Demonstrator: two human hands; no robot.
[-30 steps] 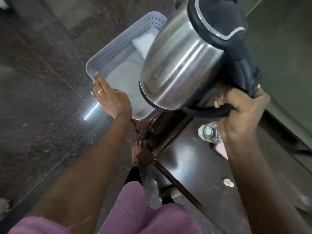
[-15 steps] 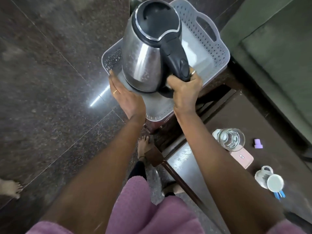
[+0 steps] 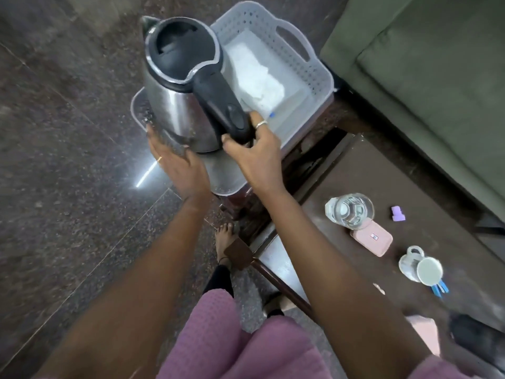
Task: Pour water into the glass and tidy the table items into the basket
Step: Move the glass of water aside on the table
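Head view: a steel kettle (image 3: 175, 105) with a black lid and black handle is seen standing upright at the left end of a grey perforated basket (image 3: 314, 69). The lower part of the handle is wrapped by the right hand (image 3: 257, 160): its grip is closed round the handle, with the thumb on the near side and the fingers curled over the far side, and a ring is worn on one finger. The left hand (image 3: 179, 165) is held flat, its grip wide and holding nothing, with straight fingers laid against the kettle's lower side beside the basket's near-left wall; a ring is worn here too. Whether the kettle's base is fully set down on the basket floor cannot be told, as it is hidden by the hands. A crumpled white cloth (image 3: 257, 77) is laid in the basket to the right of the kettle. The basket is carried by a dark wooden stand (image 3: 311, 149) set against the corner of a dark brown bench (image 3: 355, 176). On the bench a clear glass (image 3: 349, 212) with water in it is placed, well apart from the basket, and a pink case (image 3: 373, 242) is found just beside it. A small purple item (image 3: 397, 213) is set near the glass on its right. Nearer the bench's near edge a white mug (image 3: 420, 266) is seen, with blue items (image 3: 440, 288) partly under it.
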